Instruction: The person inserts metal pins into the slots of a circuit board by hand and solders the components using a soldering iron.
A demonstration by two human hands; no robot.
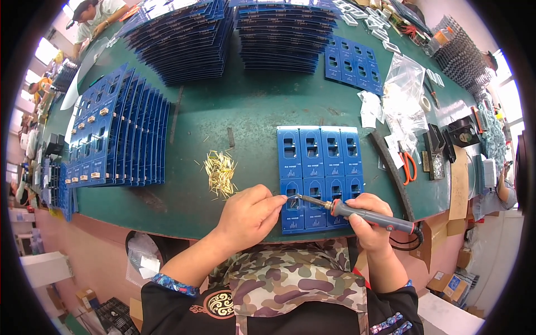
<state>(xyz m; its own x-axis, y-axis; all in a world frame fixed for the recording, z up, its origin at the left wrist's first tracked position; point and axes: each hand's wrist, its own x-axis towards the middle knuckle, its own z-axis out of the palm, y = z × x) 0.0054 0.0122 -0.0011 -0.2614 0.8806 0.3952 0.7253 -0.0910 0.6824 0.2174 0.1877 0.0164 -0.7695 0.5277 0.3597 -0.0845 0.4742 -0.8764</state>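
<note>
In my right hand is a soldering iron with a grey-blue handle, its metal tip pointing left. The tip reaches a cut-out in the lower left part of a blue circuit board panel, which lies flat in front of me. My left hand is at the panel's left edge, thumb and forefinger pinched close to the iron's tip. A thin, pale sliver shows at those fingertips, too small to name. Left of the panel lies a loose pile of thin brass-coloured pins.
Tall stacks of blue panels stand at the back, and upright panels at the left. On the right are a dark strip, orange-handled pliers, clear plastic bags and a black holder. Another person sits far left.
</note>
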